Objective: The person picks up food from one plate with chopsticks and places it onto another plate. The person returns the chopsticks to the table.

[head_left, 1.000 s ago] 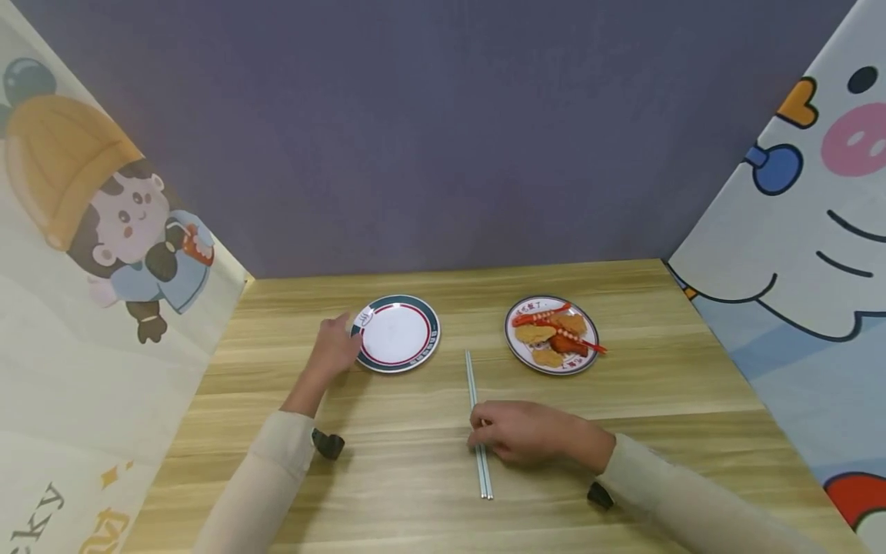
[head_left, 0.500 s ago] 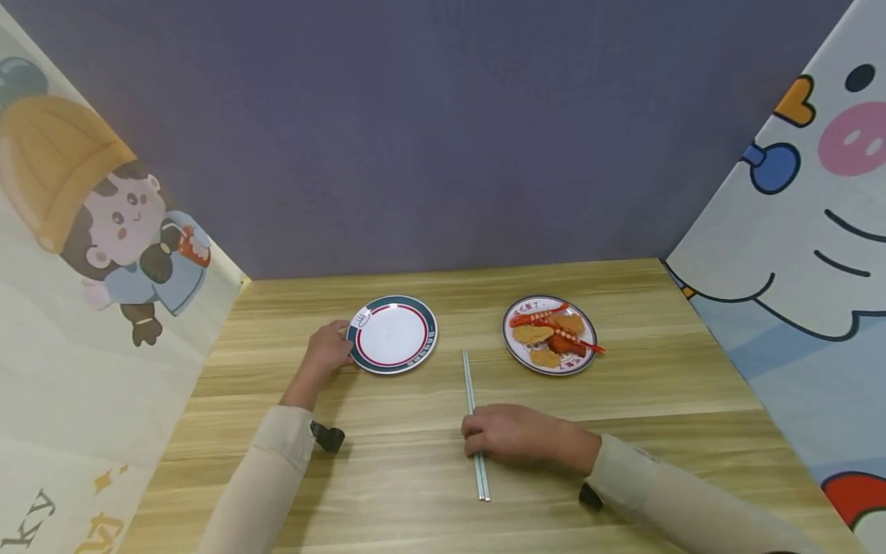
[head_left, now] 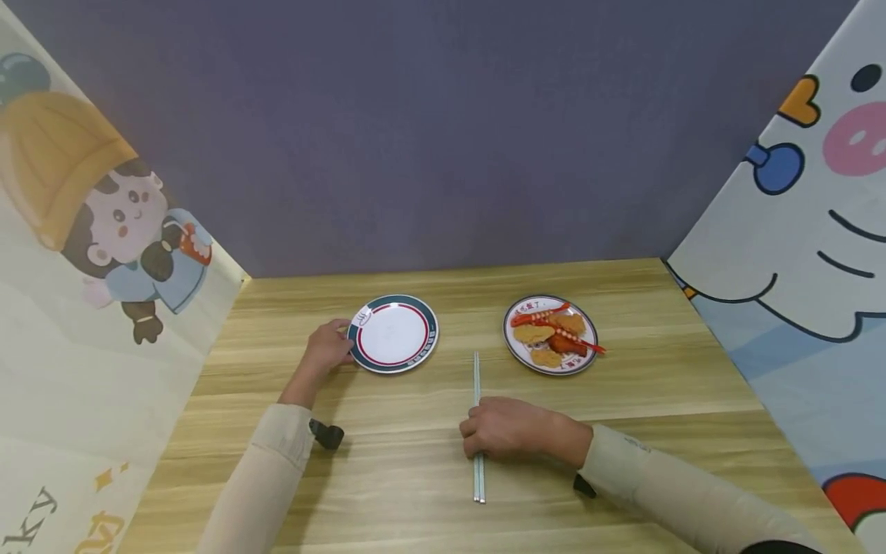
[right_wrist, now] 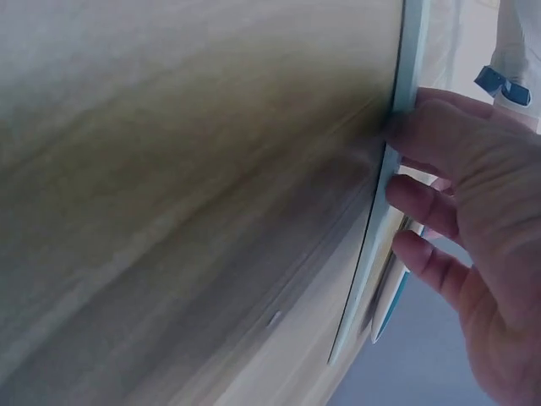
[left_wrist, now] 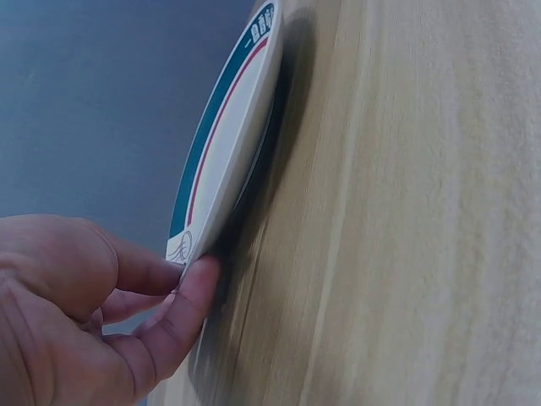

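Note:
In the head view, a white plate (head_left: 393, 335) with a dark green rim and a red ring lies on the left half of the table. My left hand (head_left: 327, 346) pinches its left edge; the left wrist view shows thumb and fingertips on either side of the rim (left_wrist: 201, 182). Near the middle, my right hand (head_left: 508, 427) grips a pair of pale blue-green chopsticks (head_left: 479, 481) partway along, their length running away from me. In the right wrist view the chopsticks (right_wrist: 363, 262) lie close along the wood, thumb and fingers at their sides.
A second plate (head_left: 511, 342) at the back right bears several fried-looking pieces (head_left: 533, 334) and red shrimp-like items (head_left: 536, 317). A purple-grey wall (head_left: 443, 154) closes off the wooden table (head_left: 415, 477) behind. Cartoon-printed panels (head_left: 782, 292) stand at both sides.
My left hand has gone from a finger reaching over the plate's rim to a pinch on its edge. The chopsticks have turned from a slant to nearly straight, their far end swinging right.

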Motion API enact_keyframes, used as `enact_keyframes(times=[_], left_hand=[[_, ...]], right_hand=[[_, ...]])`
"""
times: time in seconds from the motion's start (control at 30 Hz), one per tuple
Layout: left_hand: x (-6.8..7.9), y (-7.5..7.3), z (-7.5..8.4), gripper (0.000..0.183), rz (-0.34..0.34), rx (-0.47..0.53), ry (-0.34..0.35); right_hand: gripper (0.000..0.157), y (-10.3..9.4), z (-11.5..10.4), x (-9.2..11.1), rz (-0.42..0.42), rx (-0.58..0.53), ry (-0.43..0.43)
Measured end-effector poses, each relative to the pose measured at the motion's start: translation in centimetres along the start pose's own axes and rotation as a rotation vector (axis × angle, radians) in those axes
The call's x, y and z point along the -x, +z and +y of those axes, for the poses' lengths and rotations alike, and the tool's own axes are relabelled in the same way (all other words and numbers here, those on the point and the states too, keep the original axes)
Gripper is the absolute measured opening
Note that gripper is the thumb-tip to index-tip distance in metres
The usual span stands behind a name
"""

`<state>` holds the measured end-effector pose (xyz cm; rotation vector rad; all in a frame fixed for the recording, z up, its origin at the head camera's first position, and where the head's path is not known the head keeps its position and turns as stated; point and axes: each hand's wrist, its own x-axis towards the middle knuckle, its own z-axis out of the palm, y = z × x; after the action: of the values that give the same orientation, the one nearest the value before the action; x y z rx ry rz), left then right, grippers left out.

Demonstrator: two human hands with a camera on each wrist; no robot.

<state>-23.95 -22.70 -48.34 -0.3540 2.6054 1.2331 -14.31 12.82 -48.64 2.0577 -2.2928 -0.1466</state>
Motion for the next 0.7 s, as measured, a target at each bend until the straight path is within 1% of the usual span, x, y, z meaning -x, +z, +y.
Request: enact_keyframes(times=[0.1,0.3,0.57,0.7], left_hand=[[0.1,0.0,0.1,0.054,-0.004,0.0,-0.001],[0.0,0.0,0.0,0.054,-0.011,0.001,-0.013],[-0.1,0.0,-0.1,0.054,-0.008,0.014,-0.007],[-0.2,0.0,-0.2,0.054,-0.007,0.025,-0.017]], right_hand=[[0.011,0.1,0.0,0.0,-0.004,0.041,0.006],[0.012,-0.4,-0.2,-0.4,-0.027,0.074,0.012],[0.011,-0.9,-0.3,-1.3,-0.125,0.08,-0.041],[0.012,-1.1,-0.3,-1.4,-0.124,0.084,-0.062]])
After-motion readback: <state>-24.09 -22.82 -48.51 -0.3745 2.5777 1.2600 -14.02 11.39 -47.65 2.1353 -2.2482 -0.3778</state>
